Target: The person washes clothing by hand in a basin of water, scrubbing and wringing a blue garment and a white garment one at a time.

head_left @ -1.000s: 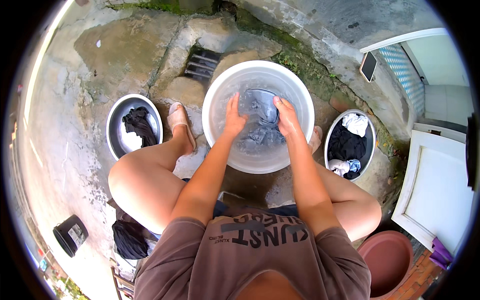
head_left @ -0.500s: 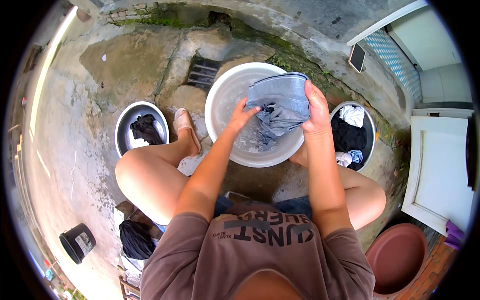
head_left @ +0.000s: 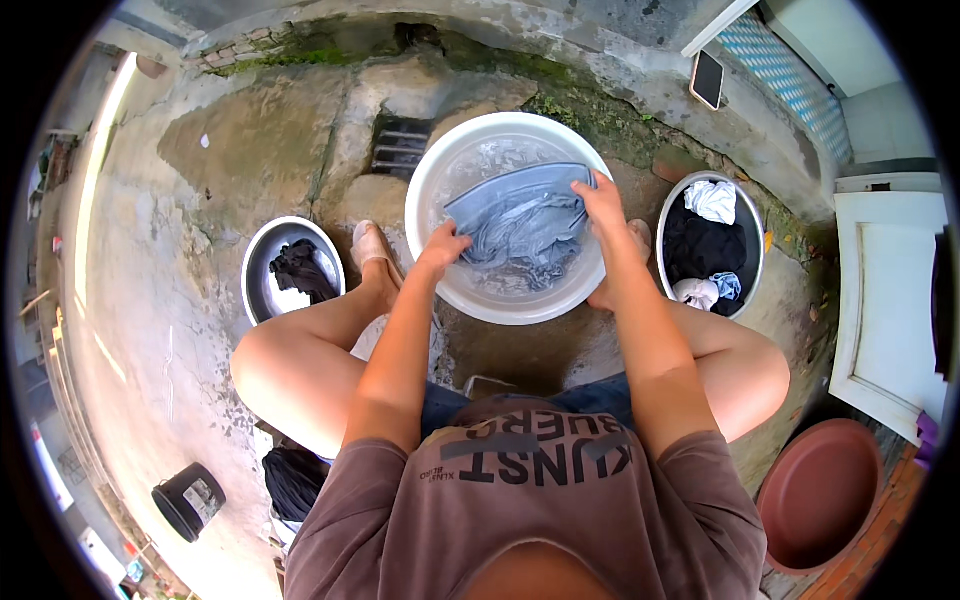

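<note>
Fingers of both hands, left (head_left: 440,246) and right (head_left: 603,200), are closed on the wet grey garment (head_left: 520,222); water may be slopped over the basin (head_left: 430,170) rim if jerked.

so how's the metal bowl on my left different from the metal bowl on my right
The left metal bowl holds one dark garment, with bare metal showing around it; the right metal bowl is packed with a pile of clothes, black, white and a bit of blue. The left one looks smaller and sits by the sandalled foot; the right one sits near the mossy wall edge. Both are round, shiny and on the concrete ground.
</note>
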Action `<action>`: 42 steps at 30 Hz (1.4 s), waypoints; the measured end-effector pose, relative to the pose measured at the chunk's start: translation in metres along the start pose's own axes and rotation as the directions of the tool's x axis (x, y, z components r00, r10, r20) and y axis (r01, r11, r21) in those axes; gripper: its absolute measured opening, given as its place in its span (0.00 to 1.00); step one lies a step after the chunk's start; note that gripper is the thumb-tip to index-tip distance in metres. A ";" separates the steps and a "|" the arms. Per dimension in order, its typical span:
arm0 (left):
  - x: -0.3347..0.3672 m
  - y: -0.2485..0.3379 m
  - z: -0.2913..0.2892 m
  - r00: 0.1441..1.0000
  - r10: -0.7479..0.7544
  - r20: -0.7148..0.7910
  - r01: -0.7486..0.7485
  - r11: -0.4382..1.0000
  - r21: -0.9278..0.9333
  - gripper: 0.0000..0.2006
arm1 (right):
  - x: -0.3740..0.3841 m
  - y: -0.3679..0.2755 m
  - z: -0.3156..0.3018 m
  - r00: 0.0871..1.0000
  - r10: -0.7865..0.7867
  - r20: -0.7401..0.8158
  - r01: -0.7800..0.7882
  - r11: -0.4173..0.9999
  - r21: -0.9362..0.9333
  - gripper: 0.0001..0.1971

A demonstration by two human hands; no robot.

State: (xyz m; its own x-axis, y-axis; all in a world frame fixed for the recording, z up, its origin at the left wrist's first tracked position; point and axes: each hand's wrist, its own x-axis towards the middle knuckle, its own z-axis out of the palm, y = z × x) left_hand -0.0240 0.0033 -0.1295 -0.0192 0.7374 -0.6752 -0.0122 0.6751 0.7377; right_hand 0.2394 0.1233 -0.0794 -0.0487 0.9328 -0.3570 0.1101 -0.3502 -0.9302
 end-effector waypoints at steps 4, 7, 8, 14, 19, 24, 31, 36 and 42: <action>0.005 -0.022 0.043 0.809 0.455 -0.372 -0.086 0.719 0.690 0.33 | -0.002 0.066 0.015 0.971 -0.227 -0.077 0.178 0.899 -0.400 0.24; -0.014 0.024 0.066 0.673 0.677 -0.300 -0.206 0.560 0.803 0.40 | -0.020 0.089 0.025 0.886 -0.452 0.107 0.374 0.557 -0.742 0.26; -0.012 0.021 0.068 0.681 0.667 -0.304 -0.194 0.564 0.803 0.40 | -0.030 0.085 0.037 0.946 -0.300 0.123 0.280 0.565 -0.776 0.29; 0.023 -0.005 0.078 0.916 0.377 -0.137 -0.039 0.425 0.905 0.45 | -0.025 0.115 0.051 0.962 -0.178 0.206 0.265 0.434 -0.861 0.34; 0.105 -0.100 0.067 0.808 0.580 -0.109 -0.017 0.207 0.978 0.43 | 0.003 0.130 0.061 0.978 0.072 0.195 0.177 0.198 -0.964 0.31; 0.118 -0.094 0.056 0.919 0.366 -0.143 0.093 0.151 0.984 0.44 | 0.026 0.105 0.047 0.969 0.099 0.227 0.102 0.678 -0.728 0.30; 0.058 0.010 0.057 0.961 0.240 -0.134 0.038 0.368 0.929 0.46 | 0.034 0.117 0.038 0.913 0.282 0.293 0.210 0.291 -0.933 0.20; 0.015 0.030 0.050 0.932 0.293 -0.216 0.034 0.521 0.853 0.47 | 0.018 0.096 0.021 0.996 -0.005 -0.092 -0.042 0.866 -0.499 0.17; -0.006 0.030 0.017 0.898 0.395 -0.193 -0.002 0.444 0.896 0.37 | -0.008 0.039 -0.010 0.963 0.154 0.221 -0.051 0.910 -0.412 0.32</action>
State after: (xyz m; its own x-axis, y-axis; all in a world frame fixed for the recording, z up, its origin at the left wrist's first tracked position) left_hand -0.0074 0.0195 -0.1027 -0.2154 0.9247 -0.3140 0.8905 0.3180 0.3254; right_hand 0.2544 0.1031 -0.1123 -0.2496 0.8257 -0.5059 0.5113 -0.3312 -0.7930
